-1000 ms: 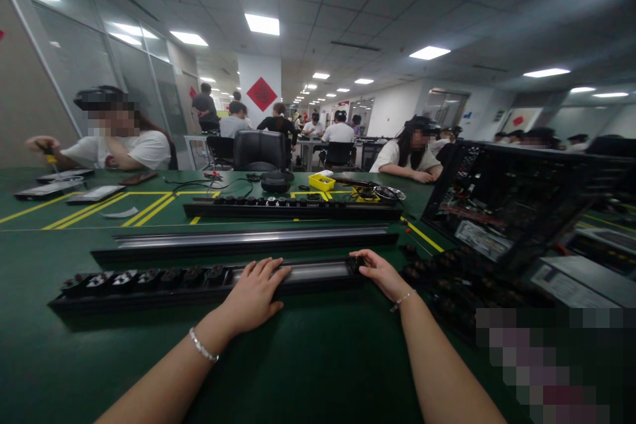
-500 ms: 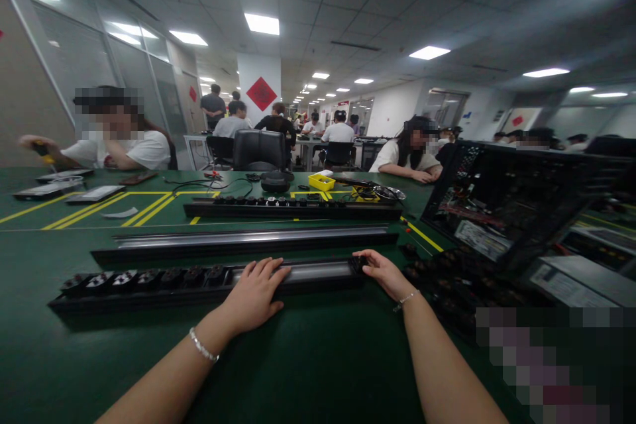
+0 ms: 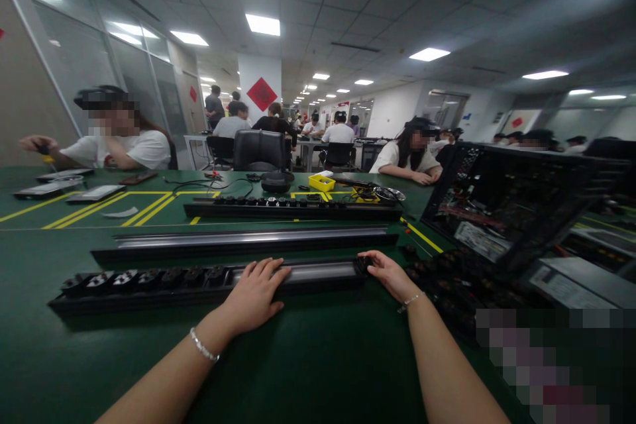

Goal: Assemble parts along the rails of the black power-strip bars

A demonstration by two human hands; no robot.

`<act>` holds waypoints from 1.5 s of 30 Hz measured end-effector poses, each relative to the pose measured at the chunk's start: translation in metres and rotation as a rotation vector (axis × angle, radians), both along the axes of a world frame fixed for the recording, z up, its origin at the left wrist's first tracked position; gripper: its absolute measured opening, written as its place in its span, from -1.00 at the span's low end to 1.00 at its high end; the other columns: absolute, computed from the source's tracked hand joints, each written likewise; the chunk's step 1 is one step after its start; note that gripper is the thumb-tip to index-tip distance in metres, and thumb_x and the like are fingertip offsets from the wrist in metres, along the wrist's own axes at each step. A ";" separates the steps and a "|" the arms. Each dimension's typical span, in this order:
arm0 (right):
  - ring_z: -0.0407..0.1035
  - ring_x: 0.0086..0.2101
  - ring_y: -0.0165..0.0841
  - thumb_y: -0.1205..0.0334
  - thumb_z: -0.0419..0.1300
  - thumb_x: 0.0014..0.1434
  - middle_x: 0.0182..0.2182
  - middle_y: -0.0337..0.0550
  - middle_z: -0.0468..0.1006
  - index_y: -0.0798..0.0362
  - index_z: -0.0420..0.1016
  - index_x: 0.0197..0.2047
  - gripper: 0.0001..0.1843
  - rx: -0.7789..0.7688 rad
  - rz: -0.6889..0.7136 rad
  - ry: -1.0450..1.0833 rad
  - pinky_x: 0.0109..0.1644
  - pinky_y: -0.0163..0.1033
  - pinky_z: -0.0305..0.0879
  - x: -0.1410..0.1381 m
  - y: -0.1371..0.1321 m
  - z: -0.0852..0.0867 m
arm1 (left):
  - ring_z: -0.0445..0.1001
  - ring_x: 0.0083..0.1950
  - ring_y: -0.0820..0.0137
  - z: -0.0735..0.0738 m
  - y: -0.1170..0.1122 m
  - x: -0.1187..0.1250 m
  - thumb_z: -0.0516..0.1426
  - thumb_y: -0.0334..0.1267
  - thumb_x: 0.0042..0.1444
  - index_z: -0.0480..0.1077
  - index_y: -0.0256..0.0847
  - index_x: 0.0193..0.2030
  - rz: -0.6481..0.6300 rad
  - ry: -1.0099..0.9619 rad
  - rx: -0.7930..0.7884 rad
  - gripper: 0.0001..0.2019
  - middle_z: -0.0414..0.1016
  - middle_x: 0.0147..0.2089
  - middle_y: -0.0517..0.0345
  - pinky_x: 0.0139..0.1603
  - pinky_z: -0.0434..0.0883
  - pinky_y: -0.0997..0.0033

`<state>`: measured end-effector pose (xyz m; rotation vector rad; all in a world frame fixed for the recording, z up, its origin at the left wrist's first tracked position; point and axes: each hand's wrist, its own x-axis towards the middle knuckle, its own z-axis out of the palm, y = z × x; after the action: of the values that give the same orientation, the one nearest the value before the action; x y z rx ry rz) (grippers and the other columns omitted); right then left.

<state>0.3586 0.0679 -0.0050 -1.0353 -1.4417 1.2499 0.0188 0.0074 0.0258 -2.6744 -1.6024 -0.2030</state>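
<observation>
A long black rail (image 3: 318,271) lies across the table before me, with a row of small black blocks with round tops (image 3: 171,276) set in its left part. My left hand (image 3: 256,293) rests flat on the rail's middle, fingers spread, holding nothing. At the rail's right end my right hand (image 3: 390,275) pinches a small black block (image 3: 365,264) between thumb and fingers. Whether that block still touches the rail I cannot tell. Just behind lies a second black rail (image 3: 248,238) with a bare, shiny channel.
A third rail (image 3: 293,211) carrying blocks lies farther back. To the right are a heap of dark blocks (image 3: 462,285), an open computer case (image 3: 477,205) and a grey box (image 3: 586,278). A yellow tray (image 3: 321,182) stands behind. Co-workers sit across the table.
My right hand has shifted slightly to the right with the small black block, toward and past the rail's end. My left hand has stayed in place.
</observation>
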 end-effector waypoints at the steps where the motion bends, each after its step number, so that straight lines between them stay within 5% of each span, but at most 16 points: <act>1: 0.25 -0.03 -0.22 0.15 0.30 -0.18 -0.13 -0.16 0.42 -0.03 0.41 -0.21 -0.61 -0.004 -0.004 0.002 0.11 -0.07 0.07 0.001 0.000 0.000 | -0.03 0.30 0.15 0.001 0.000 0.000 0.08 -0.08 -0.03 -0.01 0.07 0.23 0.000 0.000 -0.001 -0.36 0.01 0.32 0.11 0.24 -0.07 -0.02; 38: 0.29 -0.09 -0.27 0.20 0.29 -0.21 -0.15 -0.15 0.44 0.02 0.41 -0.22 -0.60 -0.018 -0.057 0.032 0.06 -0.11 0.13 0.005 -0.001 0.003 | -0.03 0.30 0.16 -0.001 0.001 0.000 0.09 -0.08 -0.03 0.01 0.06 0.23 0.002 -0.010 0.008 -0.36 0.02 0.31 0.10 0.25 -0.08 0.01; 45: 0.31 -0.15 -0.29 0.13 0.22 -0.17 -0.19 -0.16 0.42 0.00 0.35 -0.16 -0.57 0.038 -0.195 -0.025 -0.05 -0.14 0.22 0.008 0.005 -0.002 | -0.02 0.30 0.16 0.000 0.000 0.001 0.08 -0.08 -0.03 0.02 0.06 0.23 0.002 -0.002 0.007 -0.37 0.03 0.31 0.10 0.25 -0.07 0.01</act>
<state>0.3667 0.0730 -0.0067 -1.1407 -1.3429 1.0690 0.0194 0.0078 0.0262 -2.6683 -1.6025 -0.2110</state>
